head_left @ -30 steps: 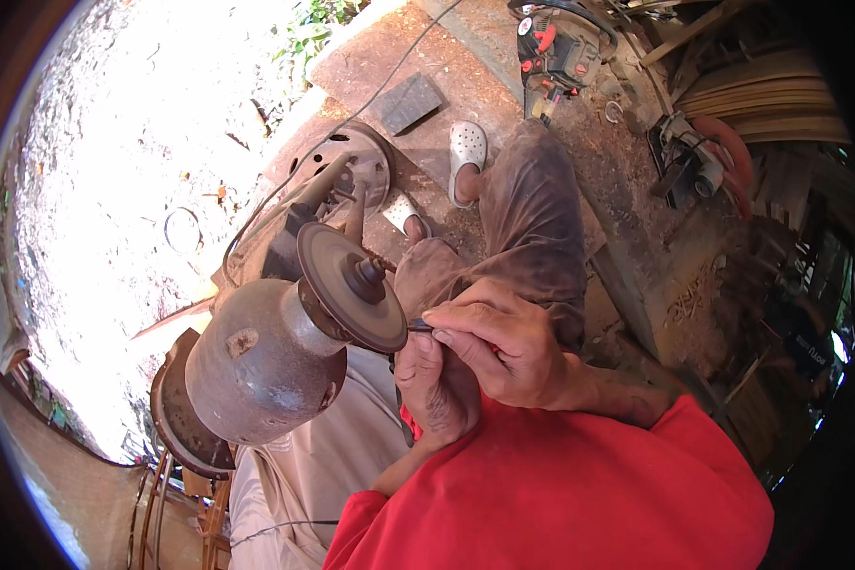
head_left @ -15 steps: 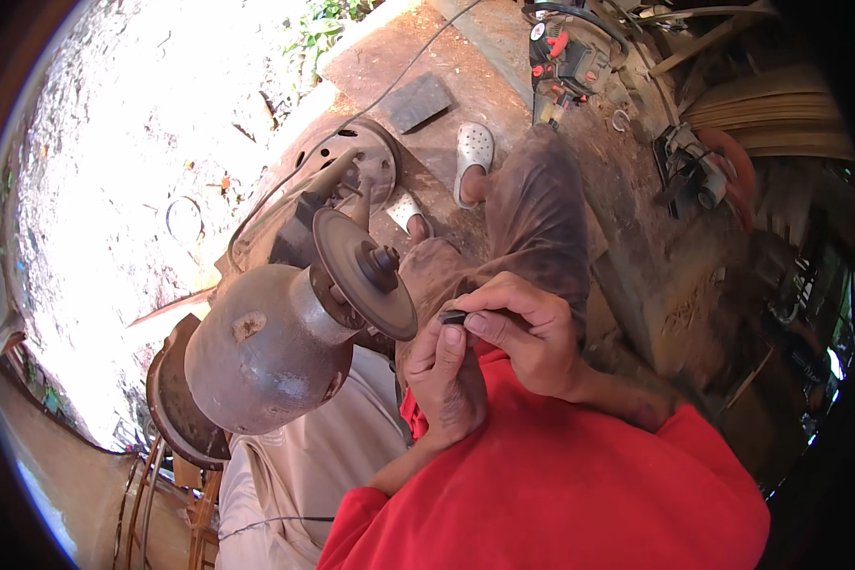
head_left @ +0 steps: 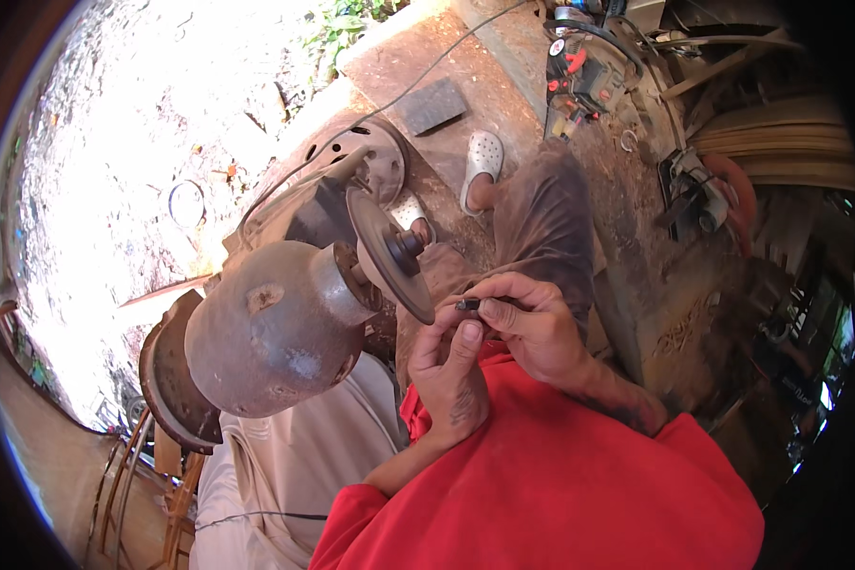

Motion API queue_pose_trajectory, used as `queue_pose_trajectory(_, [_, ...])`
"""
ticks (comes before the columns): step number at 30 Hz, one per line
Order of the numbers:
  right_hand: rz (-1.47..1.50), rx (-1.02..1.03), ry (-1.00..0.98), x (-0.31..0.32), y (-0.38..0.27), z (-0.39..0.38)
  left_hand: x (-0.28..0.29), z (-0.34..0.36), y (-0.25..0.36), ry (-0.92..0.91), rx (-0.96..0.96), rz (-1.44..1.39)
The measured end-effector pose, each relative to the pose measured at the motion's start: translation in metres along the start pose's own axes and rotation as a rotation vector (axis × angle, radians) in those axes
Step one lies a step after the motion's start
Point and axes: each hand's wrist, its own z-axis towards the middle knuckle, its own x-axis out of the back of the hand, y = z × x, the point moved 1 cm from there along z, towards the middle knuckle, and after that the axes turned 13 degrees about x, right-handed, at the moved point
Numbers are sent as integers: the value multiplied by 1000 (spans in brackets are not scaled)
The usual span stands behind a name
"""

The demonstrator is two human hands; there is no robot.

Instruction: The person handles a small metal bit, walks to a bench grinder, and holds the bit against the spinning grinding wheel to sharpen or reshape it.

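Note:
My left hand and my right hand meet right of the bench grinder's disc. They hold a small dark piece: my right thumb and index finger pinch it, and my left fingertips are curled under it. The piece is a little apart from the disc's rim. The grinder's rusty, rounded motor body is left of my hands, with a second wheel housing at its far end. My red top lies below my hands.
A pale cloth hangs below the grinder. Beyond are my white clog, a dark block, a perforated metal disc, a cable, red-and-black power tools, an orange-guarded saw and stacked boards.
My hands have moved up and right, taking the small piece from the disc's rim to beside it. The grinder appears shifted in the picture as the view changes.

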Motion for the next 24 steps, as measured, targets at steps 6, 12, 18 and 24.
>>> queue_pose_trajectory(6, [-410,250,-86,-11,-4,3,-2,5,4,8,-1,-18])
queue_pose_trajectory(12, [-746,492,-222,-19,-22,9,-4,4,7,14,36,-29])
queue_pose_trajectory(18, [-938,619,-265,-23,-27,9,8,7,1,-63,56,-108])
queue_pose_trajectory(24, [-995,689,-274,-26,-29,8,6,6,3,-87,66,-120])
